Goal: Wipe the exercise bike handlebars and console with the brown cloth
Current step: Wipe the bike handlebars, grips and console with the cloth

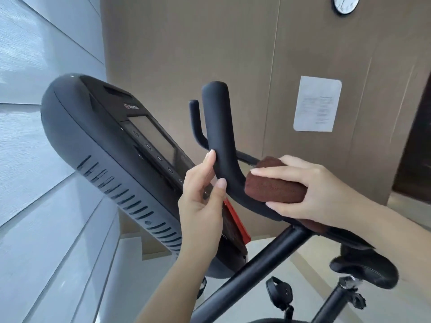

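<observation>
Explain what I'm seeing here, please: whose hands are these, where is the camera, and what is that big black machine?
There is no robot here. A person wears one wide-angle camera on the head, so you look down along their arms, and the picture tilts with the head.

The black machine is an exercise bike. The large slanted body is its console, with a grey screen and a row of buttons beside it. The curved black tube rising in the middle is the handlebar. The saddle shows at the lower right.

The left hand holds the handlebar between thumb and fingers. The right hand grips a folded brown cloth wrapped over the handlebar's lower bend, for wiping it.

Behind, on the brown wall, hang a sheet of paper and a clock.
</observation>
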Demonstrator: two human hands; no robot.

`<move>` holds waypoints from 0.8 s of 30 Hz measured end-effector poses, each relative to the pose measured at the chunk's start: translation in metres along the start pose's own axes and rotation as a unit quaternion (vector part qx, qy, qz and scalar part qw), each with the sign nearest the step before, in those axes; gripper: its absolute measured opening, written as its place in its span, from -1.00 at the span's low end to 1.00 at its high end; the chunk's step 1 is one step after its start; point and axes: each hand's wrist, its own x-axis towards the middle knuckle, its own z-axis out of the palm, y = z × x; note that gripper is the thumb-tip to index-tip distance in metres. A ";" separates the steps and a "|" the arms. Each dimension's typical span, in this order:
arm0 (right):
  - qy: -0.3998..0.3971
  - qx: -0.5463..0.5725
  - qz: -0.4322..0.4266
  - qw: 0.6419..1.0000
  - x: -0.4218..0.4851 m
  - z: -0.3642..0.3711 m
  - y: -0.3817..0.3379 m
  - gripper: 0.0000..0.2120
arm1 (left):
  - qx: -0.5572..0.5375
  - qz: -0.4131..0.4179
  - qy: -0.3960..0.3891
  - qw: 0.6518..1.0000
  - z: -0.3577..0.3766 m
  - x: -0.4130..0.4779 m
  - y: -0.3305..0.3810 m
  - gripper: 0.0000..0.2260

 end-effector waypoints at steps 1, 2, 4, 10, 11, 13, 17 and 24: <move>-0.005 -0.014 0.016 1.000 -0.009 0.001 0.002 -0.48 | 0.004 -0.003 -0.015 1.000 -0.004 -0.003 0.000 -0.59; -0.004 -0.021 0.028 0.999 -0.017 0.004 0.003 -0.48 | 0.014 -0.002 -0.032 0.999 -0.009 -0.005 -0.001 -0.58; 0.033 -0.015 0.049 0.998 -0.024 0.014 -0.002 -0.46 | 0.056 0.011 -0.077 0.995 -0.020 -0.008 -0.001 -0.56; 0.323 0.019 0.049 0.945 0.032 0.028 -0.058 -0.54 | 0.247 0.120 -0.181 0.944 -0.059 0.011 0.014 -0.61; 0.354 0.008 0.044 0.934 0.047 0.029 -0.069 -0.57 | 0.286 0.154 -0.188 0.927 -0.066 0.017 0.018 -0.63; 0.389 -0.039 0.039 0.920 0.069 0.036 -0.087 -0.60 | 0.350 0.227 -0.196 0.888 -0.078 0.030 0.025 -0.66; 0.407 -0.146 0.061 0.899 0.069 0.059 -0.100 -0.58 | 0.431 0.341 -0.162 0.820 -0.098 0.051 0.030 -0.73; 0.347 -0.223 0.084 0.907 0.026 0.102 -0.087 -0.58 | 0.526 0.420 -0.121 0.730 -0.121 0.085 0.012 -0.72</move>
